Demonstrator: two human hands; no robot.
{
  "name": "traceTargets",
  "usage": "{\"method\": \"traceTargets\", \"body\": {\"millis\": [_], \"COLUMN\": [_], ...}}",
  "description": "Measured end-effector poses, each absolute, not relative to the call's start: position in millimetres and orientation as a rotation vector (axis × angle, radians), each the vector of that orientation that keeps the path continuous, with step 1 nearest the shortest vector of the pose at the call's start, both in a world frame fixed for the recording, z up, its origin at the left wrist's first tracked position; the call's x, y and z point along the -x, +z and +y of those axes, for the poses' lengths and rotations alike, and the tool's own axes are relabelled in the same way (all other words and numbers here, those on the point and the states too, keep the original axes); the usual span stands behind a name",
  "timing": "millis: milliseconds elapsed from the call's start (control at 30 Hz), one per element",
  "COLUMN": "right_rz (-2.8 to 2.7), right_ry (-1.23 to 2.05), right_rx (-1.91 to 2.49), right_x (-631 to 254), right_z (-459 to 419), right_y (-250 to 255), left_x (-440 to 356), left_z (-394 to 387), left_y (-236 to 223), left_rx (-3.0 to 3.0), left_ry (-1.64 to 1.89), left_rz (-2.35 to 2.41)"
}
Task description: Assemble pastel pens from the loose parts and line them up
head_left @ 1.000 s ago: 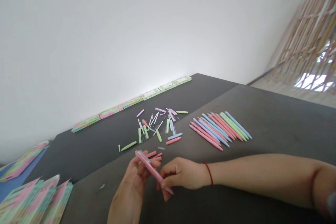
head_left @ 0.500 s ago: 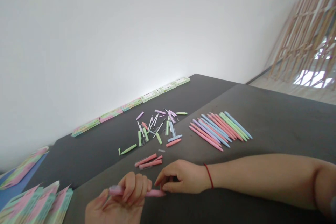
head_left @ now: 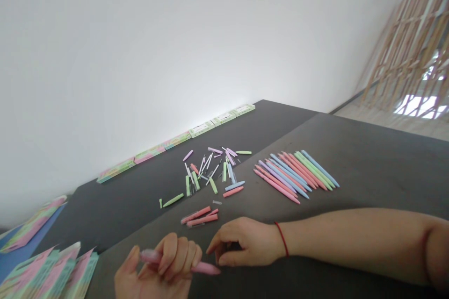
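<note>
From where I stand, the pink pen (head_left: 206, 268) is in the left hand (head_left: 163, 266), low over the near part of the dark table (head_left: 379, 168). The fingers are wrapped round its middle, with the thumb raised away from it. The pen's pointed end aims at the right hand (head_left: 245, 243), whose fingers are loosely bent beside it; I can't tell whether their tips meet or pinch anything. A red cord (head_left: 281, 239) circles that wrist.

Just beyond the hands lie the red parts (head_left: 202, 217), between them and the scatter of loose parts (head_left: 213, 184), in green, purple, white and blue. One clear piece (head_left: 216, 202) sits near the red ones. Over to the right, a slanted row of pens (head_left: 293, 175) lies past the right forearm. Packets (head_left: 75, 273) crowd the near left corner, and flat boxes (head_left: 177, 140) line the wall (head_left: 157, 46).
</note>
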State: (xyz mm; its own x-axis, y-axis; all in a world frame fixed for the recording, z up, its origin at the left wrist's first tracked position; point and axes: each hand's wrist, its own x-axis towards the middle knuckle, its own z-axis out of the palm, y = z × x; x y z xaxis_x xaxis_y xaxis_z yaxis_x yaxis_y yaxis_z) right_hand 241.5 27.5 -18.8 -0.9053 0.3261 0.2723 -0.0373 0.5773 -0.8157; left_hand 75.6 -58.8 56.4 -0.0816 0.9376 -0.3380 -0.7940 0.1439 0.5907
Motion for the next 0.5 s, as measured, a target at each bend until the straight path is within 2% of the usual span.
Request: {"method": "traceTargets", "body": {"millis": [233,500], "right_rz": [-2.41,-2.364], "right_ry": [1.039,1.213], "right_rx": [0.132,0.141], "right_x": [-241.9,-240.5], "right_z": [24.5,23.9], "right_y": [-12.2,-10.2], "left_x": [-81.6,-84.5], "left_z": [-59.0,-60.1], "left_y": [51.2,52.8], "left_rx": [-0.222,-0.218], "left_ry": [1.47,1.534], "left_rz": [0.749,0.76]}}
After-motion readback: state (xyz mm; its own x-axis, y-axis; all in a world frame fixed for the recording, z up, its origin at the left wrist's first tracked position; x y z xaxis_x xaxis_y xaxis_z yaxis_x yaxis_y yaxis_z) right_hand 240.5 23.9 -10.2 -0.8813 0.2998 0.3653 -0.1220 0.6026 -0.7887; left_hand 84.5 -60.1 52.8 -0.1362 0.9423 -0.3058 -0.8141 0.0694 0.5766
